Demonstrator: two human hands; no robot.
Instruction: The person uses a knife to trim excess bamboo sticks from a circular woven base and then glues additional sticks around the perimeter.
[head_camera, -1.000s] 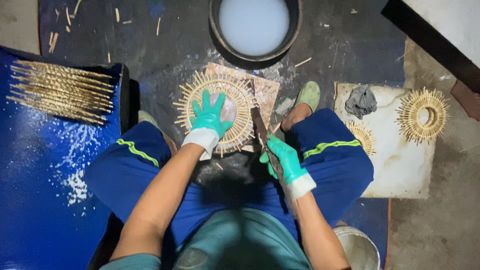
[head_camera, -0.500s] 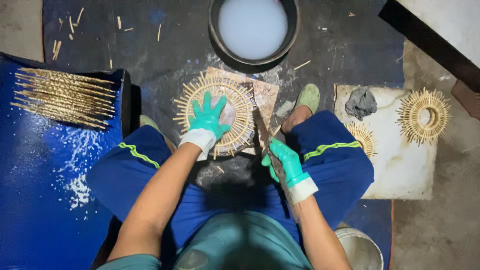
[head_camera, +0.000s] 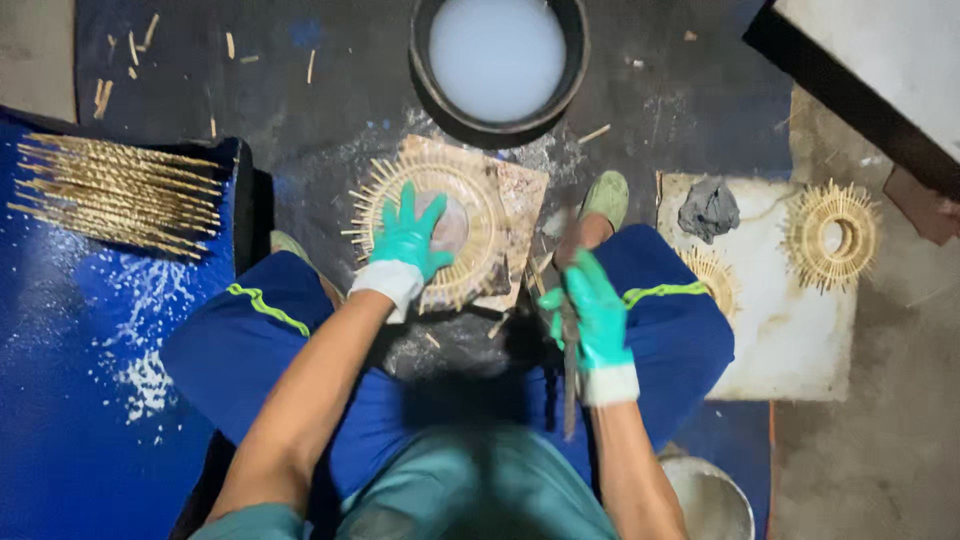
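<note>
Left hands: we are pressing the left hand (head_camera: 410, 240), gloved in green with fingers spread wide, flat on the round woven sunburst frame (head_camera: 440, 225).
Right hands: we are gripping a long thin blade-like tool (head_camera: 570, 350) in the gloved right hand (head_camera: 598, 320), fingers wrapped shut around it, the tool running back toward our body.
Frame position: it is lying on a worn square board (head_camera: 515, 215) on the dark floor between our knees, just below the black basin of milky liquid (head_camera: 498, 60).
Doing it well: we are judging that the palm should keep bearing down on the centre disc so the frame cannot spin, with the fingers kept clear of the spokes near the tool's edge.
Surroundings: a bundle of thin sticks (head_camera: 115, 195) is lying on the blue sheet (head_camera: 70, 400) at our left; a finished sunburst ring (head_camera: 830, 235) and a grey rag (head_camera: 708, 208) are resting on a pale slab (head_camera: 790, 330) at our right.
Change: the right hand is sitting slightly closer to the board than half a second ago; the left hand is staying put.
</note>
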